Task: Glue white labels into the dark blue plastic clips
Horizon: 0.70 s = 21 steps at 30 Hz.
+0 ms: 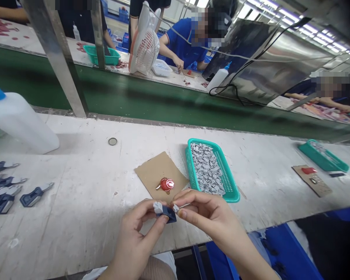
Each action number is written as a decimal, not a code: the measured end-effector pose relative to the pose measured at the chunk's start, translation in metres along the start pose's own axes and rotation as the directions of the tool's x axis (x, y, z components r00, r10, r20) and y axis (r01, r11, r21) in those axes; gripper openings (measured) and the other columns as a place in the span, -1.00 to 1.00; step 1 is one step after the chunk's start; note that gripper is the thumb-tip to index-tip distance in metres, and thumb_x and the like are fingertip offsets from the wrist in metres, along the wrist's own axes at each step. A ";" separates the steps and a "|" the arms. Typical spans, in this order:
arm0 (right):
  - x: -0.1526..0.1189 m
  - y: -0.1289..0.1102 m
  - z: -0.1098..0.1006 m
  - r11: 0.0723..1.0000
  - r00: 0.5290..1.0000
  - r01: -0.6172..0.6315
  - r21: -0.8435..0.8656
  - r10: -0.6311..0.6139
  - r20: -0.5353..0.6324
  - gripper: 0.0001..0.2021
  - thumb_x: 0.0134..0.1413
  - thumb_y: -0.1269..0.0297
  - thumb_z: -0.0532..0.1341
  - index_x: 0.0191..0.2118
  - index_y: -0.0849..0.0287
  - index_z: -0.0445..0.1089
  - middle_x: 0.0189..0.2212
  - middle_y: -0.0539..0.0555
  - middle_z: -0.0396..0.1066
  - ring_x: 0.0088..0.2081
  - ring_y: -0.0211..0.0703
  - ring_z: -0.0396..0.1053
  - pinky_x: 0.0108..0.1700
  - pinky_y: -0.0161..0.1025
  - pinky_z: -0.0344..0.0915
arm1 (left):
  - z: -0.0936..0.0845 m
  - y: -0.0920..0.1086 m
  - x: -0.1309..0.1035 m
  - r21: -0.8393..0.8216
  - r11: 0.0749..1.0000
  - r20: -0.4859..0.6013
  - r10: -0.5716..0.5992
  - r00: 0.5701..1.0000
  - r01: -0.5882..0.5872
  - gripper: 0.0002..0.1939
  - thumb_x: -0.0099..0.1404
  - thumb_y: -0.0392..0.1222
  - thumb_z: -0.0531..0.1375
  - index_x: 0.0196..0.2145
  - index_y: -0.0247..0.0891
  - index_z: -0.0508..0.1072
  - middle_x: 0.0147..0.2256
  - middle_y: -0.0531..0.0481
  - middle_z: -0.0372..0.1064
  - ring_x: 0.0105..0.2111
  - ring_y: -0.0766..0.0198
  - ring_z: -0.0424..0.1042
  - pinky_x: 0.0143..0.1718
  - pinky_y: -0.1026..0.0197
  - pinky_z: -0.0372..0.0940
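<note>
My left hand (140, 229) pinches a dark blue plastic part (168, 214) with a light grey piece at its left end, held over the front of the table. Between the thumb and forefinger of my right hand (207, 212) is a small grey plastic piece (176, 208), close against the blue part; whether they touch I cannot tell. Just beyond my hands lies a brown cardboard square (160, 167) with a glossy red blob (167, 184) on it. A green basket (231, 182) full of small grey pieces (205, 167) stands beyond my right hand.
Several blue-and-grey parts (35, 194) lie at the left, below a white bottle (20, 120) with a blue cap. A bottle cap (112, 141) lies farther back. At right are another green basket (323, 157) and cardboard (312, 181). Across the green belt (151, 101), people work.
</note>
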State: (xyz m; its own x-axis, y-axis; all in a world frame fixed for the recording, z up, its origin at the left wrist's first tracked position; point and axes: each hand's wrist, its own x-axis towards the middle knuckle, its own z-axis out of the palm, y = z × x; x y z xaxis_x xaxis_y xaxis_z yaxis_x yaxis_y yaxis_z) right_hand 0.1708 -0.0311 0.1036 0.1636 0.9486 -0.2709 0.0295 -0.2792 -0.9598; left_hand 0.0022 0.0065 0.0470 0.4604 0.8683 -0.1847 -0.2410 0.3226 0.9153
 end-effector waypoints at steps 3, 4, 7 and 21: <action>0.000 0.001 -0.002 0.995 0.998 -0.063 0.077 0.062 0.019 -0.92 0.01 0.26 0.42 -0.33 0.07 0.59 -0.34 0.01 0.56 -0.26 -0.27 0.47 -0.17 -0.37 0.38 | 0.001 0.002 0.000 -0.011 1.000 0.012 -0.018 1.000 0.018 -0.88 0.26 -0.18 0.28 -0.23 -0.14 0.58 -0.24 0.06 0.59 -0.21 0.29 0.55 -0.11 0.36 0.42; 0.000 0.001 -0.003 0.990 0.996 -0.089 0.110 0.087 0.028 -0.92 0.00 0.26 0.43 -0.33 0.07 0.59 -0.35 0.01 0.57 -0.27 -0.28 0.48 -0.17 -0.37 0.38 | 0.001 0.003 -0.001 -0.013 1.000 0.014 -0.028 0.999 0.028 -0.88 0.26 -0.18 0.28 -0.23 -0.13 0.59 -0.23 0.07 0.60 -0.21 0.29 0.56 -0.11 0.36 0.43; 0.001 0.004 -0.004 0.972 0.989 -0.149 0.182 0.145 0.039 -0.89 -0.02 0.23 0.44 -0.33 0.08 0.60 -0.38 0.00 0.58 -0.32 -0.31 0.46 -0.21 -0.40 0.37 | 0.001 0.004 -0.001 -0.002 0.999 0.013 -0.050 0.999 0.050 -0.88 0.25 -0.17 0.29 -0.23 -0.11 0.60 -0.21 0.06 0.61 -0.18 0.27 0.57 -0.12 0.34 0.44; 0.006 0.011 -0.005 0.929 0.977 -0.214 0.302 0.204 0.066 -0.83 -0.09 0.21 0.47 -0.37 0.16 0.61 -0.45 0.01 0.54 -0.41 -0.31 0.43 -0.25 -0.35 0.35 | -0.004 -0.004 0.004 0.022 0.999 0.099 -0.040 0.994 0.038 -0.84 0.30 -0.16 0.25 -0.17 -0.16 0.56 -0.16 0.00 0.60 -0.20 0.26 0.57 -0.10 0.30 0.45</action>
State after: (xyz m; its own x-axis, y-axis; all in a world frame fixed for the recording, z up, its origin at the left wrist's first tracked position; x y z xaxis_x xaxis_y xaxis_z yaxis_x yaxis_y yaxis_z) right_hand 0.1769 -0.0291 0.0913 0.1008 0.8796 -0.4650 -0.3058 -0.4173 -0.8558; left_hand 0.0018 0.0106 0.0409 0.5518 0.8132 -0.1850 -0.2044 0.3469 0.9154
